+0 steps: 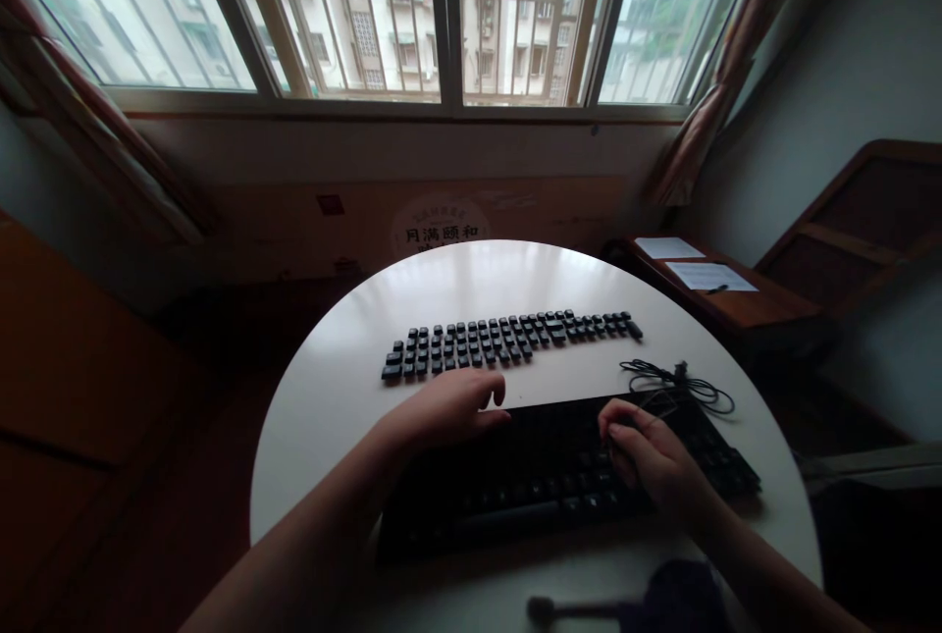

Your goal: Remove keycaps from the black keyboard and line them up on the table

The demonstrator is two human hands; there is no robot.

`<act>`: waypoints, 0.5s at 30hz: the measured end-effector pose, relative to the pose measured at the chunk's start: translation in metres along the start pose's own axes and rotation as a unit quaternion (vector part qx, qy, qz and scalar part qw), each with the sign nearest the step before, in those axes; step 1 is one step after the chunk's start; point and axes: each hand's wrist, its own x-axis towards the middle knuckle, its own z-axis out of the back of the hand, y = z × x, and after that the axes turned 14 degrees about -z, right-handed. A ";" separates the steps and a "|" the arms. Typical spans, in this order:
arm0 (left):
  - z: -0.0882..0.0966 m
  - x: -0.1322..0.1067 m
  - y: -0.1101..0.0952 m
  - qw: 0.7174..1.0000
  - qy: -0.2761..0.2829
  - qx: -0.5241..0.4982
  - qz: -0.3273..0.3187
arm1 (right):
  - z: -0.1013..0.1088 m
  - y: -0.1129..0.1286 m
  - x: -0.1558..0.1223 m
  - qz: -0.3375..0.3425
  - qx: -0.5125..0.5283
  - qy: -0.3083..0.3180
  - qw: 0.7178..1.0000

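A black keyboard lies on a round white table. Beyond it, several loose black keycaps are laid out in rows. My left hand rests at the keyboard's far left edge with its fingers curled loosely; what it holds, if anything, is hidden. My right hand sits on the right half of the keyboard, fingers bent and pinched together on a small dark thing I cannot make out. The keyboard's black cable lies coiled just past my right hand.
A dark tool with a round tip lies at the table's near edge. A low wooden side table with two paper sheets stands at the right. A wide window and a cardboard panel are behind.
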 end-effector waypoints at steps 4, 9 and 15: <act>-0.001 0.000 0.004 1.000 0.003 0.005 -0.010 | 0.000 -0.011 0.005 0.008 -0.005 -0.021 1.000; 0.000 0.002 0.002 1.000 0.007 -0.004 -0.022 | 0.006 -0.016 0.010 0.038 -0.078 -0.033 0.996; 0.002 0.002 0.000 1.000 0.008 0.003 -0.016 | 0.001 -0.006 0.000 0.103 -0.238 -0.029 0.965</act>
